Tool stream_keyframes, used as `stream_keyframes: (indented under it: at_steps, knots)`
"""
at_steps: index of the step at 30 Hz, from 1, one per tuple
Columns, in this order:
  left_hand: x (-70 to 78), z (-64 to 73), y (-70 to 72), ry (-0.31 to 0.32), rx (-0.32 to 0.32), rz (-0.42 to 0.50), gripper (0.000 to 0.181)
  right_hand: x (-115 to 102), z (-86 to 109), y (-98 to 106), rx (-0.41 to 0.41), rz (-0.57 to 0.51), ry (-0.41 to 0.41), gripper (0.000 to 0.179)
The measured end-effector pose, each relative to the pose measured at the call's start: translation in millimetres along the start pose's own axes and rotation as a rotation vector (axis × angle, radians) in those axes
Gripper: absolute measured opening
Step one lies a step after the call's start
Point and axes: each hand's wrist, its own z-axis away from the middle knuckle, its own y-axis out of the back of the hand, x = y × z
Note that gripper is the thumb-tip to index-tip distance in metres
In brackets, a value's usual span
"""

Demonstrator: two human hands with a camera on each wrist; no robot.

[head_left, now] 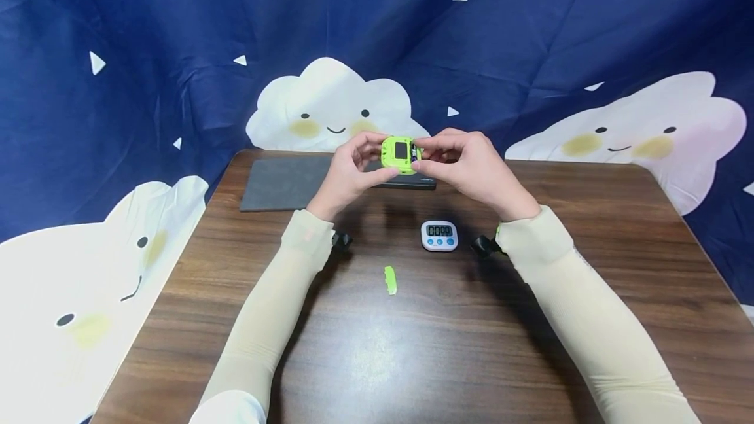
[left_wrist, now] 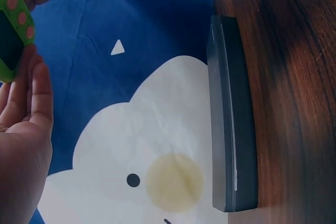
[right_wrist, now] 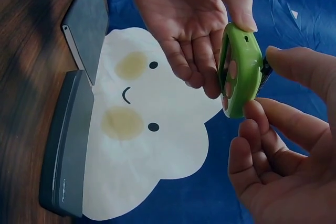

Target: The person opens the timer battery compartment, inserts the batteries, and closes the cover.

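In the head view my left hand grips a green digital timer by its left side, its back toward me. A small dark battery sits at the timer's right edge, pinched by the thumb and fingers of my right hand. Pink buttons show on the timer in the left wrist view. In the right wrist view, the right thumb touches the dark battery while a fingertip meets the timer's rim. A green battery cover lies on the table below the hands.
On the wooden table a white timer with blue buttons lies between the forearms. A flat dark grey panel and a dark box lie at the back. Behind hangs a blue cloud-print curtain.
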Motion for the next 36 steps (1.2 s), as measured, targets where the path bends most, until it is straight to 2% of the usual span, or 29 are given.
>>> stream_keyframes:
  at_steps: [8, 11, 14, 18, 22, 29, 36]
  knots:
    - [1.3, -0.4, 1.4, 0.021, 0.017, -0.008, 0.054, 1, 0.5, -2, 0.033, -0.019, 0.030, 0.033]
    - [1.6, -0.5, 1.2, 0.019, 0.021, -0.011, 0.055, 5, 1.7, -5, 0.087, -0.118, -0.002, 0.033]
    - [1.4, -0.7, 0.7, 0.013, 0.020, -0.010, 0.055, 10, 4.4, -11, 0.134, -0.269, -0.075, 0.037]
    - [0.7, -0.7, 0.5, 0.011, 0.017, -0.002, 0.054, 15, 8.5, -20, 0.141, -0.443, -0.158, 0.044]
    - [0.7, -0.3, 0.3, 0.010, 0.013, 0.009, 0.054, 17, 9.2, -28, 0.150, -0.547, -0.183, 0.046]
    - [1.0, -0.5, -1.5, 0.011, 0.003, 0.016, 0.054, 20, 8.7, -33, 0.150, -0.603, -0.204, 0.046]
    - [2.1, 1.7, -0.4, 0.000, 0.001, -0.046, 0.052, 17, 10.0, -33, 0.141, -0.634, -0.203, 0.043]
